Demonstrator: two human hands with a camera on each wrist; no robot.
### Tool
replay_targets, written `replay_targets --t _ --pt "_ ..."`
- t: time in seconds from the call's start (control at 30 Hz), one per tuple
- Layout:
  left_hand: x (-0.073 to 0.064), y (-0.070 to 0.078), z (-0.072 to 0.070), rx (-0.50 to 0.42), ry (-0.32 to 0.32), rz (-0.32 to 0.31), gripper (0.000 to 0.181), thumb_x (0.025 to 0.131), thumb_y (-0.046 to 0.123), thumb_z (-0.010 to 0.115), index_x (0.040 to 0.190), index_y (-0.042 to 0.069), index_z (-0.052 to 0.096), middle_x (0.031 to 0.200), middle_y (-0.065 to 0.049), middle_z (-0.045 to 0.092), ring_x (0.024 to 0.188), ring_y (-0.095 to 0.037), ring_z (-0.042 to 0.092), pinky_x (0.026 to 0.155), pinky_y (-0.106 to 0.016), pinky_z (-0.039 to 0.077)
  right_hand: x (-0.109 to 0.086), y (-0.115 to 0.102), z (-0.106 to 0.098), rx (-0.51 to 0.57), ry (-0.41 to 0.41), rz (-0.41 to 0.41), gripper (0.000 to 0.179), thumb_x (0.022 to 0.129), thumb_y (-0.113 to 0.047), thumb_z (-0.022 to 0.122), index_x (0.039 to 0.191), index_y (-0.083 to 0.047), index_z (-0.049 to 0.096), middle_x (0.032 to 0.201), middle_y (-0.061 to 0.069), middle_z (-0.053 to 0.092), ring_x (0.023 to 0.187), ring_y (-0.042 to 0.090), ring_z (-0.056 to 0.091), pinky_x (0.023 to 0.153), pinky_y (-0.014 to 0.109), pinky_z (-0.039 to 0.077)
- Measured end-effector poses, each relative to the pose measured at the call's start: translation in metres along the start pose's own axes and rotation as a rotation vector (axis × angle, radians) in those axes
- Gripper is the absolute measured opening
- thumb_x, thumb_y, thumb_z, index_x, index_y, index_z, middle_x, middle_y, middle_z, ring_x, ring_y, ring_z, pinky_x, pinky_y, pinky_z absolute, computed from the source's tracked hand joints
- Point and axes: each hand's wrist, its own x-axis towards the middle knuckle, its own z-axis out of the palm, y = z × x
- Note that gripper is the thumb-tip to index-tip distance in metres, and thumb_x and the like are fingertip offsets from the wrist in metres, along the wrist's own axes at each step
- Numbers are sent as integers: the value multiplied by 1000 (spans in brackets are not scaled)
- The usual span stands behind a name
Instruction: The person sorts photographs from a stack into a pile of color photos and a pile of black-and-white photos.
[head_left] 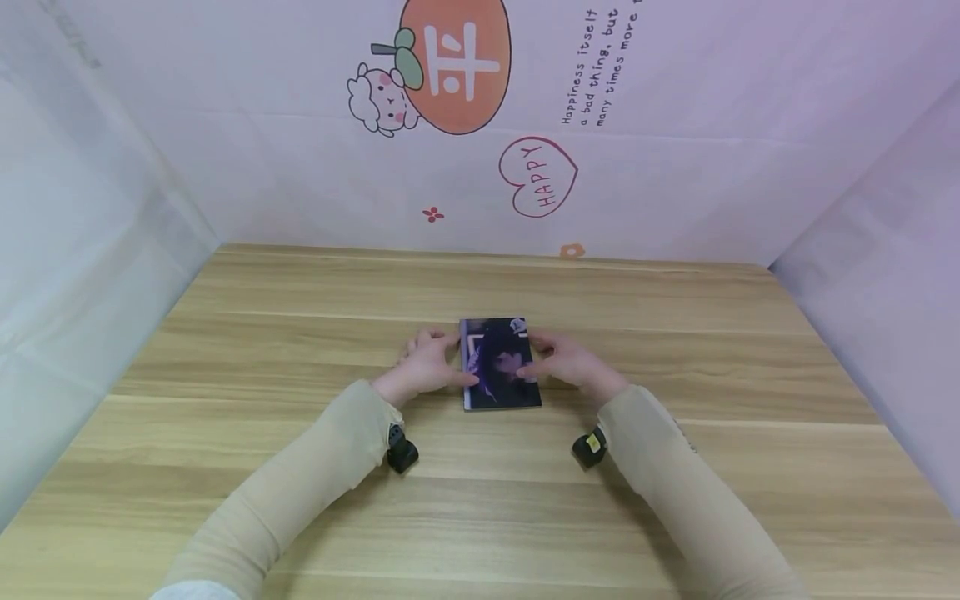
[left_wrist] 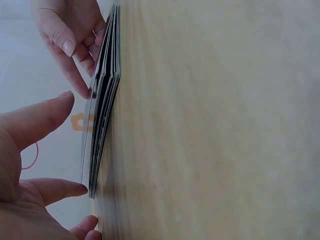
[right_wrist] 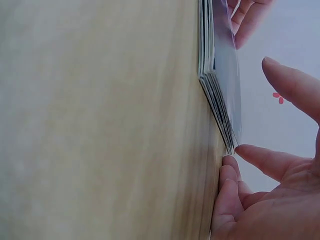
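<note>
A small stack of dark purple picture cards (head_left: pixel 501 367) lies flat on the wooden table. Its layered edges (left_wrist: pixel 104 100) show slight gaps between the cards in the left wrist view, and a clear, glossy sheet tops it in the right wrist view (right_wrist: pixel 226 75). My left hand (head_left: pixel 427 364) is at the left side, index fingertip right at a corner, thumb raised over the top face. On the opposite side, my right hand (head_left: pixel 567 362) has its index fingertip at the other edge, with its thumb (right_wrist: pixel 292 87) spread away above the cards. Fingers on both hands are loosely extended.
The wood-grain table (head_left: pixel 480 517) runs back to a white printed curtain (head_left: pixel 675 192), and more white cloth hangs at both sides. Black wrist cameras (head_left: pixel 402 450) sit below the cuffs of the beige sleeves (head_left: pixel 300 475).
</note>
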Motion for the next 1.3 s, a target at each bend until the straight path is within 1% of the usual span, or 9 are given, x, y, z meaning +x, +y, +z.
replay_targets --t 0.2,0.33,0.4,0.47,0.6,0.73,0.9,1.1,1.3 --pt "0 1 0 -32 14 29 83 78 33 76 146 9 35 149 -23 22 137 -40 14 111 -57 17 1 3 1 42 79 41 70 84 -20 68 146 -11 36 143 22 40 129 39 39 108 54 31" --pt "-2 5 0 -79 59 67 81 79 30 75 146 8 34 148 -25 26 136 -40 17 111 -55 19 0 4 2 100 145 19 63 89 -15 62 146 -8 35 139 22 45 123 35 47 104 47 41" --pt "-3 9 0 -106 88 99 81 79 28 75 147 10 34 146 -26 30 132 -39 27 110 -52 25 -1 3 1 153 171 7 60 90 -10 59 145 -6 36 136 23 46 119 32 52 102 42 45" --pt "-4 12 0 -139 112 148 80 80 23 75 147 9 33 141 -24 39 127 -36 39 107 -47 35 -3 3 -1 209 195 1 59 90 -6 58 145 -5 36 135 24 47 115 30 54 99 37 48" --pt "-3 19 3 -249 113 229 77 81 9 72 146 3 31 120 -20 57 106 -29 59 90 -36 52 -10 3 -6 262 222 -18 58 89 -2 57 144 -4 37 131 24 47 106 24 58 94 32 51" --pt "-3 25 9 -335 122 243 74 82 2 69 145 -2 32 106 -18 62 94 -26 63 79 -29 56 -17 5 -12 237 223 -53 58 89 -2 57 144 -3 37 127 25 50 93 14 61 87 29 54" --pt "-5 34 18 -369 96 233 73 83 2 68 145 -3 31 107 -17 61 92 -23 64 76 -27 56 -26 10 -18 197 233 -73 59 88 -1 58 143 0 36 122 25 52 86 8 58 81 25 56" --pt "-5 41 27 -343 67 249 73 83 4 69 145 -3 31 105 -15 60 92 -22 63 76 -27 56 -36 19 -26 133 233 -74 59 88 -2 59 143 2 37 121 25 52 87 11 58 79 25 56" --pt "-4 56 42 -327 17 291 74 83 4 69 145 -5 29 104 -16 61 93 -24 64 74 -24 55 -52 33 -35 42 260 -73 60 89 -7 61 143 2 36 123 27 53 96 22 59 80 27 55"
